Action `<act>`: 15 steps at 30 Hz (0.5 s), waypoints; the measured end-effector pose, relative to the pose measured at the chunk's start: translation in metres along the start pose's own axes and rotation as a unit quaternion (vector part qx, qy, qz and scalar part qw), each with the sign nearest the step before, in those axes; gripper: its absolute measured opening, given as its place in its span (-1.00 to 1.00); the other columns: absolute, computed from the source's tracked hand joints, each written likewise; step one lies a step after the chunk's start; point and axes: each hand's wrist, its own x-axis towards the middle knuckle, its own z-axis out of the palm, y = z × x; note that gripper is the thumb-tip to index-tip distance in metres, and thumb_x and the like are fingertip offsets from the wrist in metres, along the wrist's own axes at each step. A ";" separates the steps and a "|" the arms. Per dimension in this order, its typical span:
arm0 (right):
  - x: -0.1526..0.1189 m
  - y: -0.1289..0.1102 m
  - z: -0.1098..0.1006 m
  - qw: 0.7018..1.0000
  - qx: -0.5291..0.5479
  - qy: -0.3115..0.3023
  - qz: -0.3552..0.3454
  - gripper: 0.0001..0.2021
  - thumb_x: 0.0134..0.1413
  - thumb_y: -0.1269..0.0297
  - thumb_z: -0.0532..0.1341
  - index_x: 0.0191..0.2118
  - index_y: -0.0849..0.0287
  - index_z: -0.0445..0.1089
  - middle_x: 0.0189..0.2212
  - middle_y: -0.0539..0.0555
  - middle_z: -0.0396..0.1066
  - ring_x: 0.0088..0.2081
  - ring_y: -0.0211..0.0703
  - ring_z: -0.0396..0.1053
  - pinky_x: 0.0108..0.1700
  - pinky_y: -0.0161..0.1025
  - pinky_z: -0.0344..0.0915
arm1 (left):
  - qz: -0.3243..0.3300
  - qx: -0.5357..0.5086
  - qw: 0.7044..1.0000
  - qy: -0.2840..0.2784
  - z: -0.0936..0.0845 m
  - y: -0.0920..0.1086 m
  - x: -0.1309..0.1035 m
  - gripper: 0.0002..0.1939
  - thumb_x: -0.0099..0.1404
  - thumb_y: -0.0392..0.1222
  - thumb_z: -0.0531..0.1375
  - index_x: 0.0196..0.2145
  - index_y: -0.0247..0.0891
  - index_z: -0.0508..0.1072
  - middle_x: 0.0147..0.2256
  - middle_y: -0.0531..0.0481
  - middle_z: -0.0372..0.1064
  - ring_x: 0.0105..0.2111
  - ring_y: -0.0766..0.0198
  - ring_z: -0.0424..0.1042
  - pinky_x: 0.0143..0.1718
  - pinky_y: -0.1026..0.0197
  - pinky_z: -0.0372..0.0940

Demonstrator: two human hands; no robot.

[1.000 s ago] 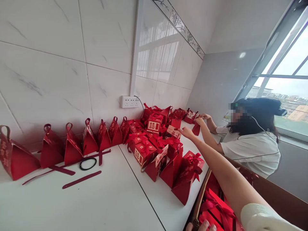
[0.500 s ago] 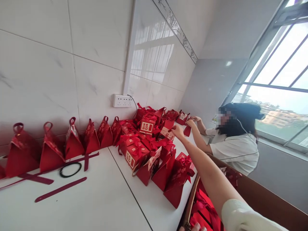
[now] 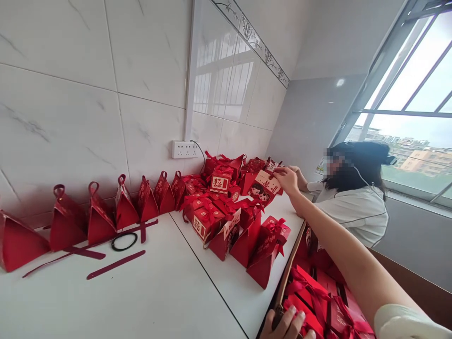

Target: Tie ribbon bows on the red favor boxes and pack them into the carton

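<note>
My right hand (image 3: 287, 181) reaches over the far part of the white table and pinches the top of a red box with a cream panel (image 3: 264, 187) showing a cartoon couple. At the bottom edge, my left hand (image 3: 287, 325) rests with its fingers apart on the rim of a cardboard box (image 3: 286, 278) full of red gift boxes with ribbons (image 3: 314, 294). Between the hands, red triangular boxes (image 3: 264, 254) stand near the table edge beside a pile of ribboned cubes (image 3: 208, 216).
A row of red looped pyramid boxes (image 3: 100, 219) lines the tiled wall. Dark red strips (image 3: 116, 264) and a black ring (image 3: 124, 241) lie on the table (image 3: 158, 292). Another person (image 3: 360, 202) in white is at the right by the window. A power strip (image 3: 185, 149) is on the wall.
My right hand has moved slightly right, with the cream-panelled box now lifted and tilted in it. More of my left hand shows at the carton rim. The view has shifted.
</note>
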 end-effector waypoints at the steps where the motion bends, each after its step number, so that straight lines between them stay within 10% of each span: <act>1: 0.001 -0.005 -0.012 1.000 0.014 0.017 0.000 -0.81 -0.06 0.40 0.20 -0.25 0.30 0.40 -0.28 0.16 0.47 -0.25 -0.14 0.43 -0.22 -0.26 0.33 | -0.012 0.011 0.999 0.047 -0.002 -0.001 0.001 -0.80 0.20 -0.06 0.14 -0.20 0.04 0.44 -0.06 0.12 0.42 0.04 0.22 0.28 -0.16 0.17 0.19; 3: 0.000 -0.018 -0.039 0.998 0.040 0.047 0.001 -0.80 -0.09 0.42 0.20 -0.26 0.31 0.39 -0.31 0.16 0.47 -0.31 -0.17 0.43 -0.30 -0.28 0.33 | -0.029 0.022 0.996 0.079 -0.014 -0.006 0.004 -0.76 0.22 -0.06 0.12 -0.14 0.01 0.41 0.02 0.12 0.36 0.06 0.24 0.24 -0.14 0.18 0.18; 9: -0.030 -0.067 -0.137 0.978 0.117 0.164 -0.052 -0.87 -0.20 0.45 0.30 -0.40 0.26 0.43 -0.39 0.11 0.44 -0.42 -0.30 0.38 -0.32 -0.27 0.30 | 0.010 -0.089 0.977 -0.193 -0.065 -0.020 0.015 -0.43 0.24 -0.01 0.02 0.17 -0.20 0.08 0.19 -0.07 0.09 0.17 0.16 0.04 -0.04 0.07 0.17; 15: -0.110 -0.086 -0.197 0.974 0.065 0.194 -0.095 -0.91 -0.23 0.43 0.32 -0.47 0.19 0.45 -0.43 0.07 0.43 -0.40 -0.25 0.39 -0.33 -0.23 0.33 | -0.050 -0.178 0.944 -0.273 -0.075 -0.013 0.020 -0.33 0.18 -0.13 0.07 0.22 -0.24 -0.05 0.23 -0.16 -0.02 0.22 0.05 -0.06 0.06 -0.09 0.10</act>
